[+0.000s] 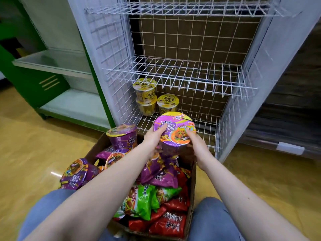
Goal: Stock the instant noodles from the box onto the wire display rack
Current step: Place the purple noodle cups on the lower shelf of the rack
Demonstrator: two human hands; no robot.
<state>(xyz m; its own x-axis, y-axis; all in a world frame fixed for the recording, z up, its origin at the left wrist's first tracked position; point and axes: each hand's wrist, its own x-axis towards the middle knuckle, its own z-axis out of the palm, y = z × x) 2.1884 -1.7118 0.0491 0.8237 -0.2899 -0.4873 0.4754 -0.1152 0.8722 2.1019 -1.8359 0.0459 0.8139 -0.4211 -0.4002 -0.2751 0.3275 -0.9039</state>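
Note:
A purple noodle cup is held above the cardboard box, just in front of the white wire rack's bottom shelf. My left hand grips its left side with the thumb over the lid. My right hand grips its right side. Three yellow noodle cups stand at the back left of that bottom shelf, two of them stacked. The box holds two more purple cups, purple packets, green packets and red packets.
The middle wire shelf and the top wire shelf hold nothing. A green and white shelving unit stands to the left. Dark panelling lines the right side. My knees in jeans flank the box on the wooden floor.

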